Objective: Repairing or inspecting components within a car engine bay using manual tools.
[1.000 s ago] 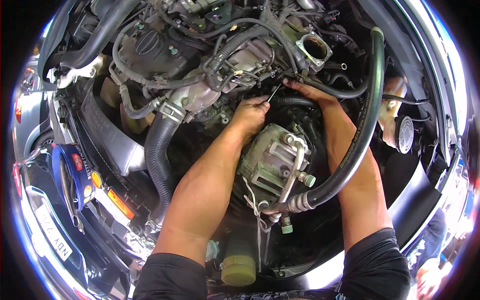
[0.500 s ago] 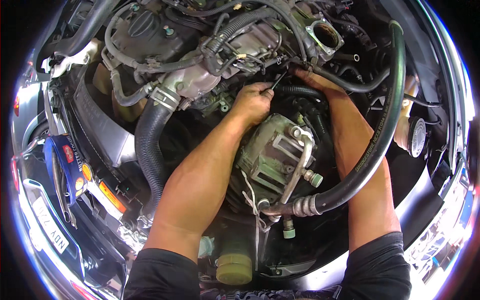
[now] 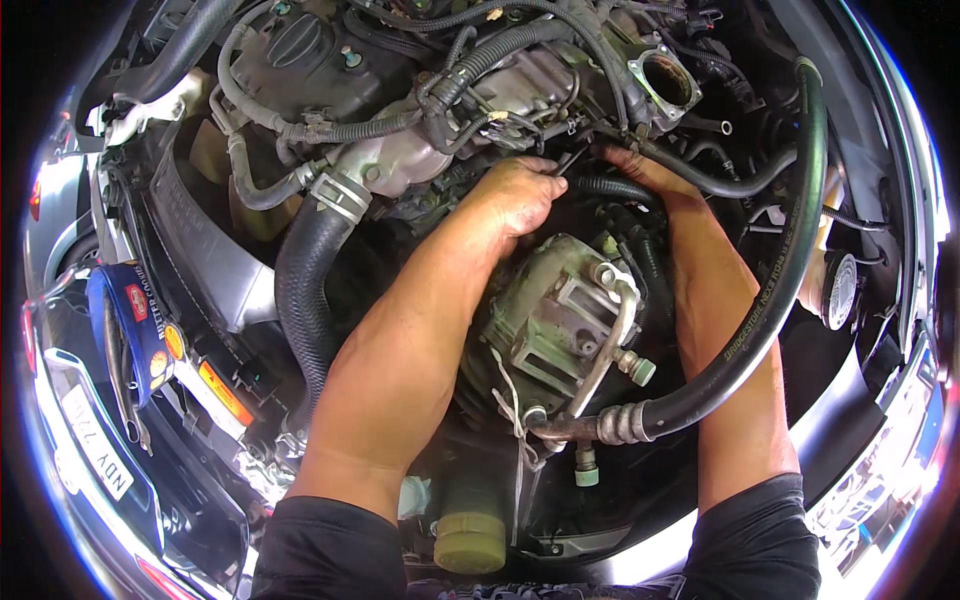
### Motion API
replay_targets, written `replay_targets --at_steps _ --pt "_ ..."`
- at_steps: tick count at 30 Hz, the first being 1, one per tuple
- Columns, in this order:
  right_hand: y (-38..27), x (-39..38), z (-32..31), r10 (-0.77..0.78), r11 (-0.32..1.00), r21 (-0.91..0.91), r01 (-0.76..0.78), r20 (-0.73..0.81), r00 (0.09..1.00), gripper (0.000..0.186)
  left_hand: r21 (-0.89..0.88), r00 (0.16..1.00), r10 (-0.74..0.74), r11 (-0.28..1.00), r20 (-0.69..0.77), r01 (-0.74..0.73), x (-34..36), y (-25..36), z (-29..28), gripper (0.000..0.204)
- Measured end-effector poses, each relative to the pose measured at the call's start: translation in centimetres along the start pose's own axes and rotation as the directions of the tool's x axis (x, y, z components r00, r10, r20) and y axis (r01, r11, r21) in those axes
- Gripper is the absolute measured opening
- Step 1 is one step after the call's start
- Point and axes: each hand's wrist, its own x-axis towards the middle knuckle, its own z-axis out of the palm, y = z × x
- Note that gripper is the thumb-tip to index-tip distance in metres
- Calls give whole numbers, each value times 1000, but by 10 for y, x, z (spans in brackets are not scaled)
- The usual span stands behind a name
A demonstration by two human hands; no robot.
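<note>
My left hand (image 3: 520,200) is closed on a thin metal tool (image 3: 568,167) among the hoses below the engine's intake housing (image 3: 395,160). My right hand (image 3: 640,170) reaches in under a black rubber hose (image 3: 730,185), close to the tool's far end; its fingertips are partly hidden in shadow. A corrugated black tube (image 3: 615,187) runs between my hands. Beneath them, between my forearms, sits a metal compressor (image 3: 545,330) with a pale pipe and capped fittings. An open metal flange (image 3: 668,80) is above my right hand.
A large curved hose (image 3: 760,330) crosses over my right forearm. A thick coolant hose (image 3: 305,290) runs left of my left arm. A blue tool pouch (image 3: 135,330) lies at the left edge. A yellow reservoir cap (image 3: 470,540) is at the bottom, and a round-capped reservoir (image 3: 838,290) at right.
Both my hands have shifted slightly right in the picture, along with the engine scenery. Less of the thin tool shows beyond my left fingers than a second ago.
</note>
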Motion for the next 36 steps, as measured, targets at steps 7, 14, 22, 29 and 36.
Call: replay_targets --at_steps 7,14,22,29,36 --pt "-3 -2 3 0 996 95 0 3 1000 50 808 975 222 578 -22 -113 16 -14 -9 36" --pt "6 4 2 68 975 204 -85 89 994 43 411 982 180 892 54 -186 14 -17 -3 33" --pt "6 4 0 57 995 81 -60 30 998 42 453 966 240 875 -99 -171 10 -14 9 32" --pt "-1 2 2 63 966 245 -86 102 993 40 575 855 515 717 -54 -395 36 -47 0 25" --pt "5 4 -1 141 976 157 -150 66 988 47 750 928 371 623 -31 -224 17 -28 -3 28"
